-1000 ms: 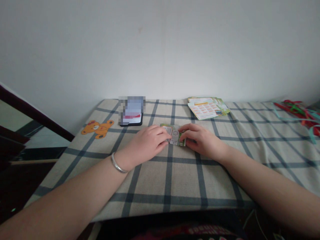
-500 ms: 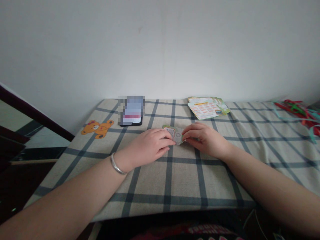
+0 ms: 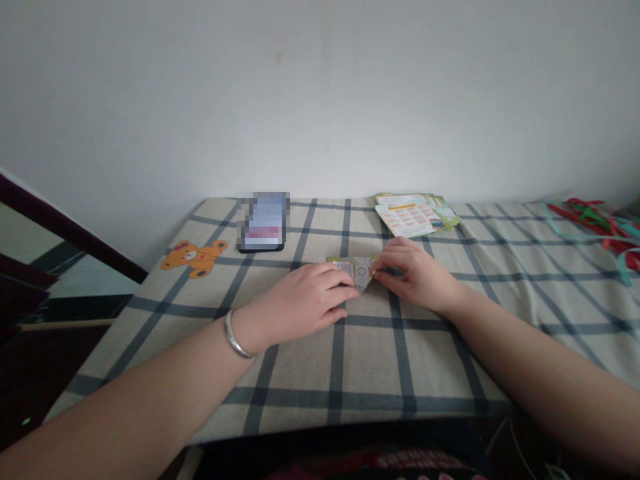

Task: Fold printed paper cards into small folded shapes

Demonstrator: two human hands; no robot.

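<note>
A small printed paper, grey and green with lines of text and folded along one side, is between my two hands above the checked cloth. My left hand, with a silver bangle on the wrist, grips the left part of the paper, its fingers bent over the near edge; the thumb is hidden. At the right end, my right hand pinches a corner between thumb and fingertips. Behind my right hand lies a fanned stack of printed leaflets in similar colours.
A phone with a blurred screen lies at the back left. Nearer the left edge is an orange bear cutout. Red, green and teal ribbons are heaped at the far right. The cloth-covered table meets a white wall.
Both hands and the paper have shifted slightly to the right. The paper's right part now looks more folded, with a pointed lower edge. The phone, bear cutout and leaflets have stayed put.
</note>
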